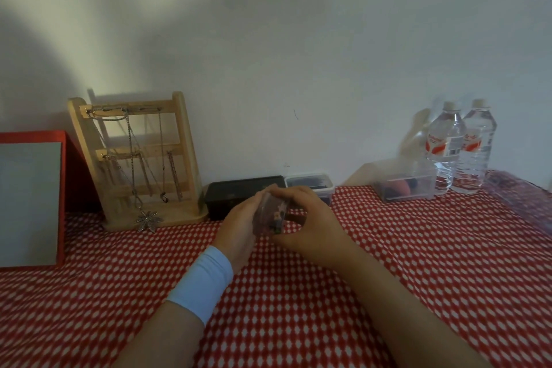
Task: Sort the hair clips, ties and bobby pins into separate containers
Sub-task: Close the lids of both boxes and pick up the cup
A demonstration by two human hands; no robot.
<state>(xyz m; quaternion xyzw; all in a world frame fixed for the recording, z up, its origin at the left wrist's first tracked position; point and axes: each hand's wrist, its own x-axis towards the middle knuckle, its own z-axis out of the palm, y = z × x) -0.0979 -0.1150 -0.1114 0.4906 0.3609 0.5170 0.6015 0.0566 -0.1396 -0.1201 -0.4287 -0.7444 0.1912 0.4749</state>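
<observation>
Now, left grip [239, 227] and right grip [310, 218] both curl round a small clear case [273, 212]: light, stiff, slippery, I'd judge; hold its edges.

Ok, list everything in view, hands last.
Small clear plastic box, coloured bits inside: one, centre, between hands.
Black rectangular plastic box: one, behind hands.
Clear lidded tub, dark contents: one, right of it.
Clear plastic container, red and dark items: one, beside bottles.
Clear water bottles: two, far right.
Wooden jewellery stand with chains: one, left.
Red-framed panel: one, far left.
Red-and-white patterned cloth: one, underneath.
Left hand, blue wristband: holds small box.
Right hand: holds it too.
</observation>
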